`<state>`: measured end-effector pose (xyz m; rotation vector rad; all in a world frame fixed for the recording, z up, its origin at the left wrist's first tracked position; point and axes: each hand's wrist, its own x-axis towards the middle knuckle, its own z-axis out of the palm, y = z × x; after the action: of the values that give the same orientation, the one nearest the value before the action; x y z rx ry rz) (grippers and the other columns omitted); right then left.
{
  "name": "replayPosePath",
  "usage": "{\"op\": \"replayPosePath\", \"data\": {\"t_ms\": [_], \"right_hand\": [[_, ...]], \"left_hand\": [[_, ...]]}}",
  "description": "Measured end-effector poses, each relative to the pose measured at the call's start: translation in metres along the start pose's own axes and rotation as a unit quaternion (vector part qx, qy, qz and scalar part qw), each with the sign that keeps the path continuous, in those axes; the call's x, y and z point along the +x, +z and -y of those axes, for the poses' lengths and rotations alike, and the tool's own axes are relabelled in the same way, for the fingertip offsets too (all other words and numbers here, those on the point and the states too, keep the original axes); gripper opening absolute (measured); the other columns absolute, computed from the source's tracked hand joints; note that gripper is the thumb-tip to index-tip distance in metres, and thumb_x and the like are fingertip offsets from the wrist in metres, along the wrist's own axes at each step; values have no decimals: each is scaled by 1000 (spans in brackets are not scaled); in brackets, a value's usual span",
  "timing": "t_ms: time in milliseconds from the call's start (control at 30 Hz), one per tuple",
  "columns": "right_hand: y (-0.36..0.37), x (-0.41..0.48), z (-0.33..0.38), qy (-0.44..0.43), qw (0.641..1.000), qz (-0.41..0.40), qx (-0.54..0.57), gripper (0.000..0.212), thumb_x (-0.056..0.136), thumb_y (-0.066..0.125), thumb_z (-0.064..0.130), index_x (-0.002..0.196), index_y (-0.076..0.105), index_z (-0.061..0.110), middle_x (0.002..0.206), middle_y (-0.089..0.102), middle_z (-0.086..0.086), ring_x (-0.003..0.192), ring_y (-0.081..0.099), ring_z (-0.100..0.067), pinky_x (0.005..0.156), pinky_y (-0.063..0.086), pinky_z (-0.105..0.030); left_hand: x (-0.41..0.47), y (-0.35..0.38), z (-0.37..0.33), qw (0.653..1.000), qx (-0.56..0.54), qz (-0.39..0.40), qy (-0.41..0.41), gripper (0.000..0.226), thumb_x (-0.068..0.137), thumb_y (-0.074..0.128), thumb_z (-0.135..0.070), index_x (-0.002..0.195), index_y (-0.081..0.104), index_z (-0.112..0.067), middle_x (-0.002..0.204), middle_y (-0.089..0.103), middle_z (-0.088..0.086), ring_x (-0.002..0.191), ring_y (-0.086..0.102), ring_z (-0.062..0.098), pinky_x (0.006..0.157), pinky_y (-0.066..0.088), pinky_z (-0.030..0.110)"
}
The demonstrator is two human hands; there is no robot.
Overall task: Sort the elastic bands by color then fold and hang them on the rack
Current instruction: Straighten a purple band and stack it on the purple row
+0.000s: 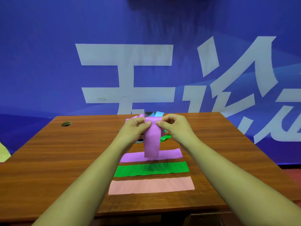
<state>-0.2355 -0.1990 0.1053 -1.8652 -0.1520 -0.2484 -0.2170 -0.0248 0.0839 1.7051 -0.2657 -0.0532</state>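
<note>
While both hands [151,125] pinch the purple band's [151,141] top edge, align its halves squarely before hanging.

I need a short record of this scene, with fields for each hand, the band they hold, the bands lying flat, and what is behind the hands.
left hand: pinches the top of the held purple band
right hand: pinches the same top edge
held purple band: hangs down, lower end in front of the flat purple band
flat bands, far to near: flat purple band, flat green band, pink band, parallel and apart
behind hands: light blue band, the rest mostly hidden
surface: wooden table
</note>
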Motion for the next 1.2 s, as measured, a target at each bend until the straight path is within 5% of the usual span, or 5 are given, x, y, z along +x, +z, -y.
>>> {"op": "replayPosePath", "data": {"t_ms": [533, 667, 800, 1000, 1200], "right_hand": [[-3, 12, 10, -24, 994, -102, 13, 15, 84, 70, 13, 71, 65, 10, 71, 66, -6, 70, 61, -18, 65, 53, -35], [-13, 17, 21, -25, 992, -76, 102, 13, 87, 69, 15, 75, 64, 13, 73, 63, -6, 68, 61, -15, 64, 50, -35], [-15, 21, 38, -28, 986, -51, 156, 8, 88, 69, 15, 80, 66, 15, 70, 62, 1, 62, 59, -10, 66, 50, -33], [-6, 28, 53, -31, 989, -47, 139, 7, 87, 70, 17, 89, 73, 10, 85, 70, -6, 75, 62, -14, 75, 55, -37], [-7, 24, 55, -48, 990, -31, 130, 10, 88, 70, 16, 88, 70, 6, 81, 68, -5, 72, 63, -10, 62, 53, -25]], "left_hand": [[5, 3, 13, 981, -129, -107, -99, 20, 99, 53, -13, 83, 64, -6, 77, 65, 11, 63, 58, 17, 58, 54, 28], [11, -10, 21, 986, 72, -113, -96, 28, 85, 66, -14, 63, 50, -15, 65, 54, 8, 60, 47, 21, 61, 45, 32], [13, -19, 11, 913, 390, -102, -60, 17, 87, 63, -22, 95, 57, -9, 87, 60, 6, 85, 58, 29, 64, 37, 31], [4, -2, -46, 986, 60, -124, 99, 36, 98, 49, -45, 87, 72, -21, 91, 72, -2, 92, 66, 18, 81, 52, 35], [9, 3, -58, 968, 41, -169, 178, 6, 91, 67, -23, 87, 69, -28, 111, 62, 0, 89, 57, -13, 76, 46, 9]]}}
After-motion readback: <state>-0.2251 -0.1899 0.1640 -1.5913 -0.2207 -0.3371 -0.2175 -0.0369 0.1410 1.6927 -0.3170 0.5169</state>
